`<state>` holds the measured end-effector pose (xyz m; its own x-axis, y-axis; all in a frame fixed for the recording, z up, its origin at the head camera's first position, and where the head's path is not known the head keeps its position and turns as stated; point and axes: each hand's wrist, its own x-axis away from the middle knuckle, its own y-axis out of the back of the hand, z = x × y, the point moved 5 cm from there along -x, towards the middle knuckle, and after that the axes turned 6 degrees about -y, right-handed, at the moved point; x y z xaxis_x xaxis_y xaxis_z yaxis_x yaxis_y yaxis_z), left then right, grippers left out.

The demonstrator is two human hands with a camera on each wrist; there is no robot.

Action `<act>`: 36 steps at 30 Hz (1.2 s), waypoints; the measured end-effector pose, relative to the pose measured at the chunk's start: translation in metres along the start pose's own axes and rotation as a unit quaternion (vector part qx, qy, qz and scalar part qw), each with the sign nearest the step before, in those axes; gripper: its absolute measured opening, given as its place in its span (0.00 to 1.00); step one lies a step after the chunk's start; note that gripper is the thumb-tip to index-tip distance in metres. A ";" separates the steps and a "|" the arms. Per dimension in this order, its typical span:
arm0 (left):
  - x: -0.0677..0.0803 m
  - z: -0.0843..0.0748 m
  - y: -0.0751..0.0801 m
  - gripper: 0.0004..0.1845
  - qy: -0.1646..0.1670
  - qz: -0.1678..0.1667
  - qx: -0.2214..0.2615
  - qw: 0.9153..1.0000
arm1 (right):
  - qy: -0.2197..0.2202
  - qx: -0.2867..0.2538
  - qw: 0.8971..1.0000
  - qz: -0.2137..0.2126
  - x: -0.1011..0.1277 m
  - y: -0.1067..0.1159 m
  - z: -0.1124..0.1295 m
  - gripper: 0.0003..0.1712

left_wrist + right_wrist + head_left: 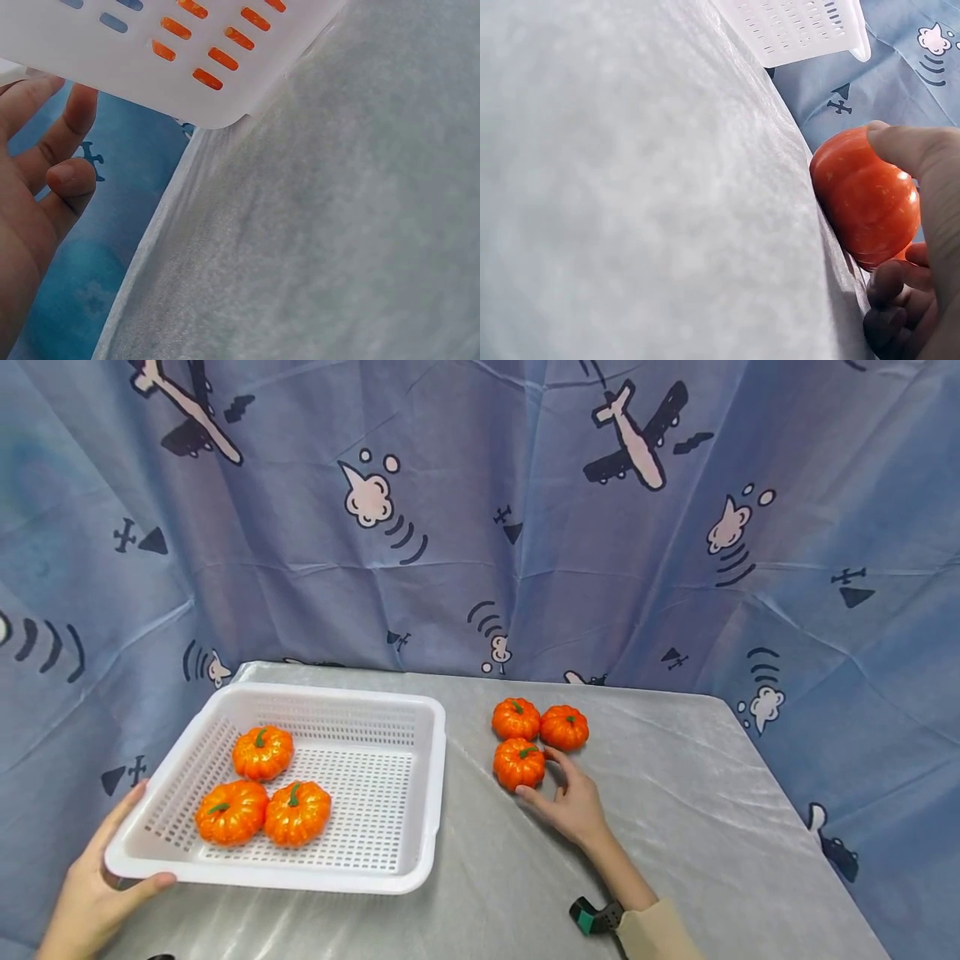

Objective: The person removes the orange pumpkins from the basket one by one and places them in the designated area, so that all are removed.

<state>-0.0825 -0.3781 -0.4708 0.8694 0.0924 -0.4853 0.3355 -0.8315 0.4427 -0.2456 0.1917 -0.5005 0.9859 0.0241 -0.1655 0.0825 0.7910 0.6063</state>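
Bright head view, white glints on pumpkins (pixel 297 814), wrist views softer — tabletop (pixel 652 187) blurred

White perforated basket (pixel 262 878) sat along the left edge of the grey tabletop (pixel 697 810), below its far left corner. Three orange pumpkins lay inside, toward the basket's left end: one behind (pixel 262 752), two side by side in front (pixel 232 812) (pixel 297 814). Left hand (pixel 93 893) held the basket's near left corner, thumb at the front rim. Three further pumpkins formed a cluster near the middle of the tabletop's far edge; right hand (pixel 573 802) gripped the nearest pumpkin (pixel 519 764) between thumb and fingers. Patterned blue curtain (pixel 450 543) hung behind the far edge.
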 end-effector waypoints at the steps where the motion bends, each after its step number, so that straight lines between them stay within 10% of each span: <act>1: 0.000 0.000 0.000 0.67 -0.002 0.001 0.000 1.000 | 0.005 -0.003 1.000 -0.004 0.000 0.001 0.001 0.45; 14: 0.000 0.001 -0.001 0.67 -0.002 -0.002 0.005 1.000 | 0.028 -0.009 0.999 -0.027 -0.008 0.013 0.022 0.46; 36: 0.000 0.008 0.001 0.67 0.019 -0.009 0.003 1.000 | 0.163 -0.013 0.986 0.039 -0.034 -0.025 0.134 0.40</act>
<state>-0.0849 -0.3831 -0.4763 0.8762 0.1285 -0.4645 0.3495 -0.8332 0.4286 -0.2613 0.0893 -0.4063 0.8895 0.2774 -0.3632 0.0003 0.7943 0.6075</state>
